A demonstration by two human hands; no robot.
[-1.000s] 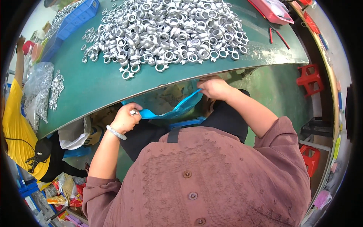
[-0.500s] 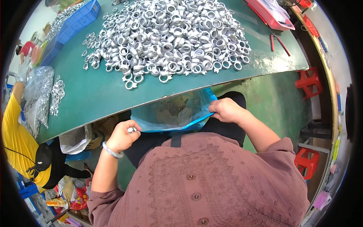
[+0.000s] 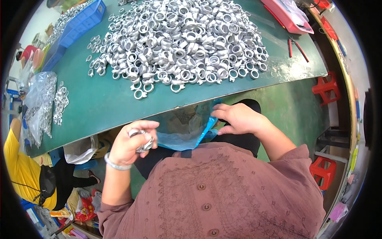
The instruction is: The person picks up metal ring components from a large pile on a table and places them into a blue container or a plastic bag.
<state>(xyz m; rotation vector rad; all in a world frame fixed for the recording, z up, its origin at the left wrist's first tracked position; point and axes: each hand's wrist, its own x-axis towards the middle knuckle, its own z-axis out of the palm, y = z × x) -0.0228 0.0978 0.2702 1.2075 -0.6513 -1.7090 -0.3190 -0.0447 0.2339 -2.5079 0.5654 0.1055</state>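
My left hand is closed around a few silver metal rings, just left of the open mouth of a blue plastic bag. The bag hangs below the table's front edge, in front of my lap; its contents are partly visible and hard to make out. At the bag's right rim is my right hand, fingertips touching the plastic, thumb spread apart from the fingers. Beyond both hands, a large heap of silver rings with small side lugs lies on the green table.
Red-handled pliers and a pink bin are at the table's right. At left are a blue crate, a clear bag of metal parts and a person in yellow. Red stools stand at right.
My left hand has let go of the bag's left rim and risen slightly, showing the rings in it. My right hand's grip has loosened and shifted left; the bag's mouth has sagged into a point.
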